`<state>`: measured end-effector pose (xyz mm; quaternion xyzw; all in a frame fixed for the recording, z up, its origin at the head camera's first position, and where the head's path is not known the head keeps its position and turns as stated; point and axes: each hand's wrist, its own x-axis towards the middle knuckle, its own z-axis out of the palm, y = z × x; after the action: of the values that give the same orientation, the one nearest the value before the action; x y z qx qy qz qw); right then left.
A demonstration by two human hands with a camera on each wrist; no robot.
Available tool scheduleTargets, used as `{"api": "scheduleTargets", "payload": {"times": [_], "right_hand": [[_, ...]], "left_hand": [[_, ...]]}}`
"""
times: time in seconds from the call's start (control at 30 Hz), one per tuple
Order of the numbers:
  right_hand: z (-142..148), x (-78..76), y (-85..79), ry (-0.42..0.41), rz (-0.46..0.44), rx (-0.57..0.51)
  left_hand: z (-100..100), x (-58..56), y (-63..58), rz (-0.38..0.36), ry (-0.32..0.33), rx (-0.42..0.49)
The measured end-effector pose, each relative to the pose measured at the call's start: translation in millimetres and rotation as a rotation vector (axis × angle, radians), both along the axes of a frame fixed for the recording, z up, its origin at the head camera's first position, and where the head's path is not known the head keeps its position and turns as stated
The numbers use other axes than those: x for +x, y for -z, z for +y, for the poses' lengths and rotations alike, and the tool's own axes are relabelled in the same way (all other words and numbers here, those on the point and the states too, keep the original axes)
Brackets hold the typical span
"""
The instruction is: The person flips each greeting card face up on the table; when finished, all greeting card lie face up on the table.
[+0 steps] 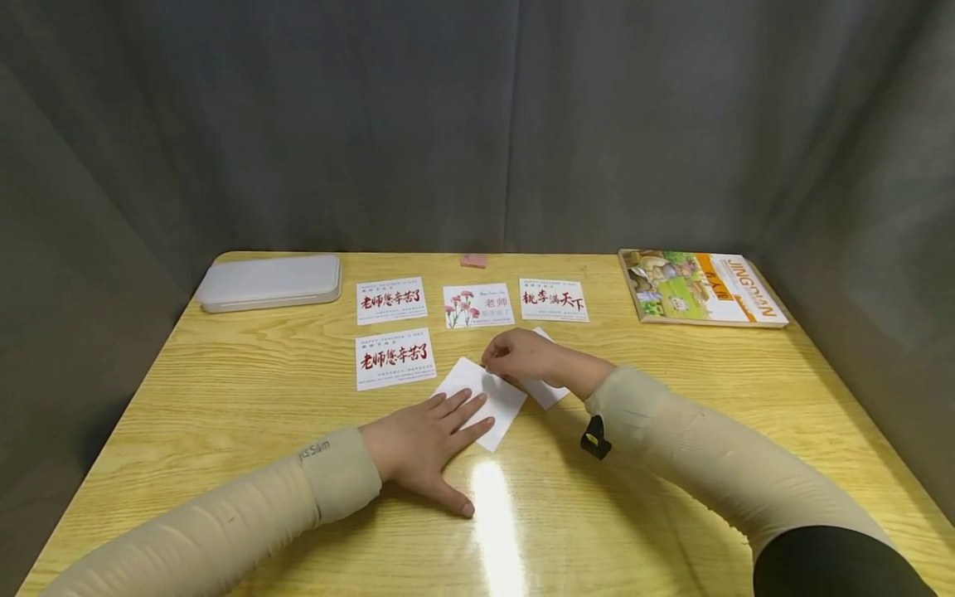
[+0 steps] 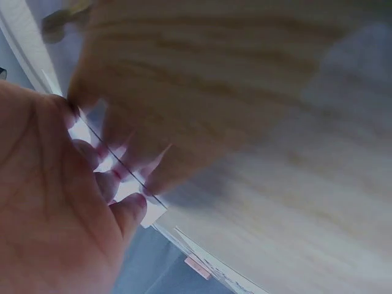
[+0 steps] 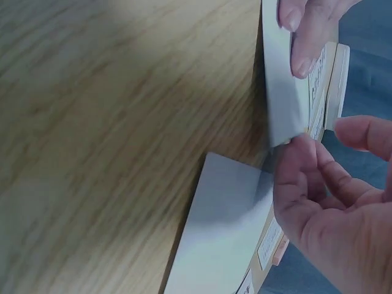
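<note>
The left hand spreads palm down; the right hand curls its fingers.

Bright tabletop, dim grey curtain.
White glare streak, near side; soft shadow beside right sleeve; left-wrist view hazy, blurred.

Free lane: tabletop betw. sleeves, up to blank card; L hand spread on it + R hand at its far edge block fwd. 2nd card lies below R wrist. Beyond, flat printed cards, narrow gaps. Back L: white case; back R: book, w/ room betw. it & R sleeve. Curtain bounds rear.
</note>
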<state>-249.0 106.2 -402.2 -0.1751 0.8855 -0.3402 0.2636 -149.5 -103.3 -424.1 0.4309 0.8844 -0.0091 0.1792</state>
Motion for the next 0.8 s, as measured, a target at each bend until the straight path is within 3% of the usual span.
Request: {"api": "scheduleTargets", "payload": {"times": [0.27, 0.43, 0.53, 0.63, 0.7, 0.8], "right_hand": [[6.0, -5.2, -5.8, -0.023, -0.056, -0.046], [13.9, -10.4, -12.9, 0.015, -0.088, -0.159], [16.4, -13.0, -17.7, 0.059, -0.085, -0.210], [17.2, -13.0, -22.6, 0.094, -0.076, -0.248], [17.6, -12.4, -24.7, 0.115, -0.067, -0.275], [18.6, -12.3, -26.2, 0.146, -0.050, -0.331]], "left_hand": [[-9.2, -4.5, -0.2, 0.129, 0.121, 0.052], [-19.0, -15.5, -2.8, 0.207, 0.097, 0.186], [-23.2, -23.9, -3.7, 0.272, -0.007, 0.333], [-25.4, -30.1, -5.7, 0.276, -0.188, 0.529], [-26.0, -32.8, -6.4, 0.240, -0.324, 0.671], [-24.9, -36.2, -7.9, 0.111, -0.526, 0.887]]}}
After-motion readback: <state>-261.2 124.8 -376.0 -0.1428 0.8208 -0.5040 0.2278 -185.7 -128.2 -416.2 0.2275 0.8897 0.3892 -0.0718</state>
